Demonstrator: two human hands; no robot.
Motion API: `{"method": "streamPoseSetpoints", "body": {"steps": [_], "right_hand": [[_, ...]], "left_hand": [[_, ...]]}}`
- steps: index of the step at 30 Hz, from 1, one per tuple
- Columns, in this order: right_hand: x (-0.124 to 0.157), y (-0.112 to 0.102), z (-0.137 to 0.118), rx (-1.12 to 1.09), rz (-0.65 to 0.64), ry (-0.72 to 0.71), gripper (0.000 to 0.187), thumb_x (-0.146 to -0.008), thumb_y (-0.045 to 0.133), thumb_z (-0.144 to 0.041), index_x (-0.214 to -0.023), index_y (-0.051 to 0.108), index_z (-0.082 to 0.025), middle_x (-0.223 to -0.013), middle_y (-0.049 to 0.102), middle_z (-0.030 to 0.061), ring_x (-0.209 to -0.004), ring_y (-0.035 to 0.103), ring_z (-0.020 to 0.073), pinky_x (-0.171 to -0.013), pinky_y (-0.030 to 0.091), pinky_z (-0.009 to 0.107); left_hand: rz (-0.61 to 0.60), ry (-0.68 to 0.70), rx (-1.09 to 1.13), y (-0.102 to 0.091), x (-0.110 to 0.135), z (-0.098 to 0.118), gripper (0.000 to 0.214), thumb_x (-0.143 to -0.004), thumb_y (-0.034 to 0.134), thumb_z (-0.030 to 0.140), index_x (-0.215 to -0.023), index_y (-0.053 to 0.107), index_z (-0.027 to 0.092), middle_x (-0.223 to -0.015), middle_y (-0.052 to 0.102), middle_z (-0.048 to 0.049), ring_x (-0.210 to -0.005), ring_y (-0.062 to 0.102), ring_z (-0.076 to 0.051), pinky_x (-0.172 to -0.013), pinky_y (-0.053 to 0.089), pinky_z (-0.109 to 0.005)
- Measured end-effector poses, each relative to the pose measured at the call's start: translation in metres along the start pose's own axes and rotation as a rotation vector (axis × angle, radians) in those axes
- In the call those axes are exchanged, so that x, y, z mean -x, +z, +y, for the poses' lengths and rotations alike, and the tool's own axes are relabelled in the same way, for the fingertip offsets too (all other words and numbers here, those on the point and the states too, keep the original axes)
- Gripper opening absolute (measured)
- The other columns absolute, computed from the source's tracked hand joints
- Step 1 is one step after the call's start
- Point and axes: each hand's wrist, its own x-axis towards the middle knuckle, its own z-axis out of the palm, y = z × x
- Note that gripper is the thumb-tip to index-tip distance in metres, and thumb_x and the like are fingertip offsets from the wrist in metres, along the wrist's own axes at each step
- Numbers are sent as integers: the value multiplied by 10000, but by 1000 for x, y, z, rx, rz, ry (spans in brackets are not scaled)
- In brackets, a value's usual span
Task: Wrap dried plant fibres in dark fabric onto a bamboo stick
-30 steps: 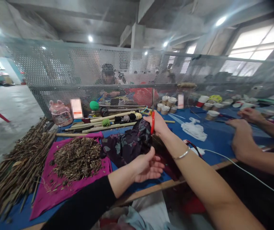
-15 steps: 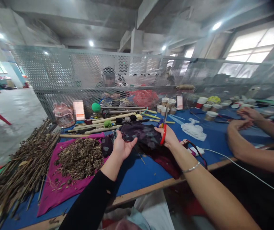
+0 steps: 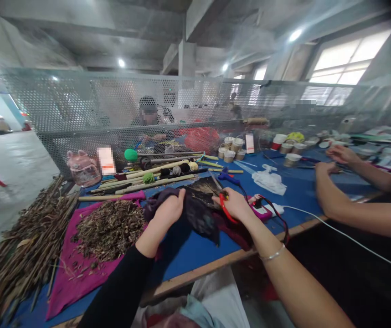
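My left hand [image 3: 166,212] is closed on the edge of a dark patterned cloth [image 3: 200,218], its thumb pointing up. The cloth hangs from it toward the right. My right hand [image 3: 235,205] holds red-handled scissors [image 3: 223,207], the blades pointing up and away to the left. Under the scissors lies a dark, flat piece [image 3: 204,187] with brownish bits on it; its kind is unclear. Dark red fabric [image 3: 234,230] lies below my right hand. A blue glue gun [image 3: 228,176] rests just beyond the scissors.
Left, a heap of dry plant bits [image 3: 111,228] covers a magenta cloth [image 3: 79,291], beside bundled dry stalks [image 3: 21,241]. Sticks with yarn [image 3: 161,180] lie behind. Paper cups [image 3: 229,155], a white plastic bag [image 3: 269,180] and a power strip [image 3: 272,209] are right, near a co-worker's arms [image 3: 352,200].
My left hand has gone from open to closed on the dark cloth and pulled it down. The scissors have tilted left, and the flat dark piece and glue gun now show more.
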Motion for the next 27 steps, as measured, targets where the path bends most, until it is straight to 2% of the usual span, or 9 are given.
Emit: {"method": "streamPoseSetpoints", "body": {"steps": [2,3,7,10,13,16,21,23,27], "right_hand": [[-9,4,3,193,-55,14,346,-709,623,-294,-1002,536,-131,-919,665,164,-852,635,277,-677,457,309],[-11,5,3,225,-91,8,377,-679,642,-245,-1017,540,-113,-925,663,184,-859,633,298,-681,457,327],[-6,7,-5,237,-124,-82,412,-658,639,-162,-1058,563,-96,-1039,627,225,-990,582,340,-806,433,397],[5,10,-18,-45,-128,-278,561,-681,599,-139,-1227,473,-151,-1227,544,169,-1148,488,277,-955,356,390],[18,22,-31,-729,-429,-440,620,-625,672,-243,-1216,493,-187,-1153,606,107,-1057,557,245,-908,419,375],[30,32,-36,-1215,-657,-322,510,-603,711,-340,-1071,591,-179,-940,686,80,-871,636,230,-786,489,367],[32,20,-32,-1520,-681,-87,204,-722,649,-341,-816,647,-160,-785,704,57,-820,656,207,-796,495,351],[23,11,-32,-1649,-659,-22,246,-801,544,-401,-801,640,-174,-803,706,54,-850,653,207,-817,492,368],[-1,6,-46,-1808,-620,94,362,-915,307,-392,-895,605,-186,-876,701,58,-871,650,202,-816,498,413]], "left_hand": [[139,-71,122,-5,-4,4,449,-766,522,531,-594,625,130,-760,694,-181,-1023,586,-353,-928,408,-413],[140,-131,296,-7,-5,6,447,-792,493,520,-642,638,124,-777,697,-172,-999,604,-334,-915,423,-413],[-151,-333,1017,-10,1,15,479,-895,327,453,-900,646,96,-816,708,-135,-897,659,-249,-877,473,-407],[-304,-342,1257,-10,11,16,549,-907,258,481,-995,625,81,-879,705,-146,-914,655,-247,-903,459,-426],[-413,-334,1349,-8,18,13,594,-898,245,516,-1011,620,70,-911,699,-158,-923,652,-259,-902,459,-437],[-419,-385,1349,-3,17,10,574,-891,276,521,-1000,622,75,-886,703,-150,-882,664,-254,-866,485,-419],[-128,-532,1284,8,9,0,411,-915,327,377,-991,604,84,-774,707,-113,-703,687,-208,-733,543,-355],[-125,-670,1275,15,9,-7,381,-923,292,294,-995,590,68,-715,698,-105,-596,674,-183,-637,555,-315],[-258,-894,1245,26,20,-16,323,-893,281,132,-992,564,14,-533,629,-68,-389,576,-115,-407,476,-179]]}}
